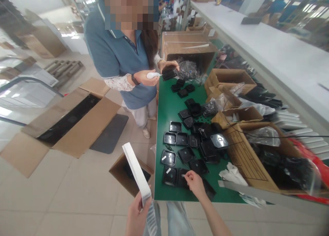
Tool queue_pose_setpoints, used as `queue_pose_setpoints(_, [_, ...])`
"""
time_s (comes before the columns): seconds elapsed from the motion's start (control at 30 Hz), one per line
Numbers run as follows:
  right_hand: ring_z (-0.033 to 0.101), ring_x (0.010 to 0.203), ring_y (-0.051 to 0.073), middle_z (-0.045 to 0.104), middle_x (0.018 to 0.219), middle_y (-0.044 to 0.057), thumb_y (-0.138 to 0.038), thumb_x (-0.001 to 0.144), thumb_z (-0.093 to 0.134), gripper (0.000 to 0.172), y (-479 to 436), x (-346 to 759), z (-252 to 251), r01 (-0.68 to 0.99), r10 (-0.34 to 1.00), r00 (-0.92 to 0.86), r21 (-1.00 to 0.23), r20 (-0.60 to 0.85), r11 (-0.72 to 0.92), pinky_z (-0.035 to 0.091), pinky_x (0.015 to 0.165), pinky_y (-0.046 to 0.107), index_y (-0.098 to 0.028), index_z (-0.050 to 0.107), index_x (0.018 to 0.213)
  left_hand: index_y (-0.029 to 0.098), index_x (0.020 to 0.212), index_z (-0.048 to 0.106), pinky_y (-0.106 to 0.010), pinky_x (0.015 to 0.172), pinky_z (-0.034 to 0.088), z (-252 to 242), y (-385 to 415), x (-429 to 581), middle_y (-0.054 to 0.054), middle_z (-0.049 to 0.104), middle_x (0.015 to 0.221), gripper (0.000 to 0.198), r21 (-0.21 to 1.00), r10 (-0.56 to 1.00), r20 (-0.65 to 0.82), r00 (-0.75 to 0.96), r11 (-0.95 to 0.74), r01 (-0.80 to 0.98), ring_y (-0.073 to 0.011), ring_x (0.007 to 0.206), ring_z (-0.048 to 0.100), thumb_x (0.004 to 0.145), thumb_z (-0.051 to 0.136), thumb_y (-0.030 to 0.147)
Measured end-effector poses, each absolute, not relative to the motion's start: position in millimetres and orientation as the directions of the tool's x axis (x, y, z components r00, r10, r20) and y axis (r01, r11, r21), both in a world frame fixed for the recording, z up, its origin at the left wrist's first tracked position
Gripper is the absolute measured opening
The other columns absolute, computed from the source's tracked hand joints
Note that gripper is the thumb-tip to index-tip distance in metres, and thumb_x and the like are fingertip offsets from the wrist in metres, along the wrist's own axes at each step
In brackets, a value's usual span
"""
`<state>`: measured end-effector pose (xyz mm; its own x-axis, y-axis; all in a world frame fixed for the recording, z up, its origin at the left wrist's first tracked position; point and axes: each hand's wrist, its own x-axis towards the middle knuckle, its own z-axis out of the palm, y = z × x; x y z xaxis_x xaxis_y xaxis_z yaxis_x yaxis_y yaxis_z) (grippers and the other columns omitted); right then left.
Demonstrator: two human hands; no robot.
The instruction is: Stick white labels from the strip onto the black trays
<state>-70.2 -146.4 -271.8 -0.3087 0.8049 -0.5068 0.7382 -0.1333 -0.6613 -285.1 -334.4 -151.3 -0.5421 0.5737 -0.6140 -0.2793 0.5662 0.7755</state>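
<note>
My left hand is closed around a long white strip of stickers, which sticks up past the table edge and hangs down below the hand with printed marks. Over the table's near end, my right hand pinches a small whitish sticker, partly hidden by the fingers, at a shallow black plastic case. To its left lies a black case bearing a small white sticker. Behind that, another black case carries a similar one. Several more black cases spread across the green tabletop.
A co-worker stands at the table's far left, holding a white-handled tool against a black part. Open cardboard boxes line the right side under a white shelf. Another open box stands on the floor by the table.
</note>
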Motion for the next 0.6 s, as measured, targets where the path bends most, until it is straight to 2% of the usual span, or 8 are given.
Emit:
queue_pose_setpoints(0.13, [0.056,0.058,0.014,0.058,0.056,-0.003,-0.022,0.08,0.054,0.012,-144.6,-57.9,-262.2,0.816,0.746,-0.384,-0.579,-0.544,-0.002,0.036,0.058,0.025,-0.02,0.057,0.069,0.013,0.121,0.065,-0.048,0.109,0.044,-153.6,-333.3,-279.5,-0.016,0.068,0.128,0.067,0.77,0.58,-0.621,-0.528,0.577,-0.272,-0.0346,0.12,0.06,0.074,0.067,0.061])
queue_pose_setpoints(0.23, [0.061,0.063,0.014,0.065,0.063,0.001,-0.015,0.079,0.056,0.013,-140.1,-61.7,-257.4,0.862,0.694,-0.423,-0.495,-0.583,0.109,0.036,0.057,0.024,-0.018,0.06,0.068,0.015,0.121,0.065,-0.047,0.109,0.045,-152.8,-330.2,-274.3,-0.015,0.067,0.128,0.064,0.775,0.602,-0.622,-0.501,0.567,-0.279,-0.0337,0.12,0.061,0.076,0.066,0.06])
queue_pose_setpoints(0.33, [0.068,0.075,0.02,0.072,0.079,0.009,-0.012,0.083,0.054,0.013,-136.1,-72.1,-255.8,0.91,0.708,-0.395,-0.353,-0.586,0.215,0.04,0.062,0.026,-0.016,0.066,0.083,0.014,0.12,0.065,-0.046,0.111,0.043,-152.1,-326.9,-269.2,-0.016,0.067,0.128,0.064,0.774,0.611,-0.627,-0.483,0.558,-0.298,-0.0336,0.121,0.06,0.076,0.066,0.06])
queue_pose_setpoints(0.43, [0.071,0.085,0.027,0.074,0.088,0.018,-0.009,0.088,0.048,0.025,-136.2,-81.1,-256.5,0.935,0.734,-0.355,-0.201,-0.579,0.293,0.046,0.069,0.031,-0.012,0.067,0.104,0.012,0.118,0.064,-0.048,0.113,0.041,-153.2,-325.2,-265.6,-0.018,0.066,0.129,0.067,0.768,0.596,-0.635,-0.492,0.556,-0.317,-0.0357,0.123,0.059,0.074,0.067,0.061])
queue_pose_setpoints(0.6, [0.073,0.085,0.03,0.074,0.087,0.02,-0.003,0.091,0.032,0.041,-144.4,-89.5,-260.1,0.937,0.764,-0.326,-0.086,-0.557,0.338,0.051,0.072,0.037,-0.009,0.062,0.117,0.011,0.12,0.063,-0.049,0.116,0.038,-157.2,-325.3,-264.0,-0.019,0.066,0.129,0.068,0.779,0.615,-0.626,-0.48,0.515,-0.357,-0.0369,0.131,0.052,0.072,0.071,0.058])
